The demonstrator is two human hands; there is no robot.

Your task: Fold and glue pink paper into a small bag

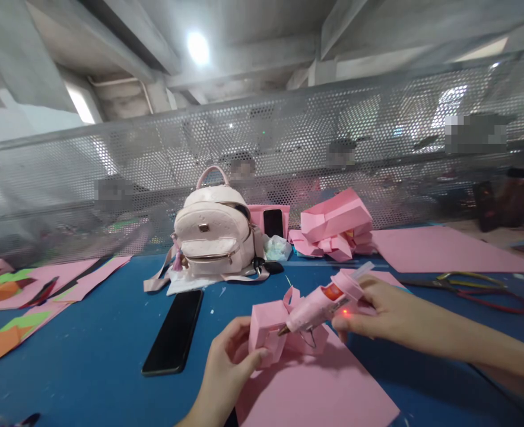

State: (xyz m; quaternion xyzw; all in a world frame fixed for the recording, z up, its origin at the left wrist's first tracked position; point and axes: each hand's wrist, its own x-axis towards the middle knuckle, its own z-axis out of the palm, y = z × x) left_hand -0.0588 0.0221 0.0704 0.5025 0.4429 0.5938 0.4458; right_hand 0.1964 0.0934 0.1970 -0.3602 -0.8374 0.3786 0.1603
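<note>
My left hand is closed on the left side of a folded pink paper box, its thumb across the front. In my right hand is a pink glue gun, tilted so that its metal nozzle points down and left at the box's front face. A clear glue stick sticks out of the gun's back, and a small red light glows near the grip. Whether the nozzle touches the paper I cannot tell. Beneath the box lies a pink paper sheet. More folded pink paper stands behind the nozzle, partly hidden by the gun.
A black phone lies left of my left hand. Behind stand a cream backpack and a pile of folded pink paper before a perforated metal screen. Scissors lie right; coloured paper lies left.
</note>
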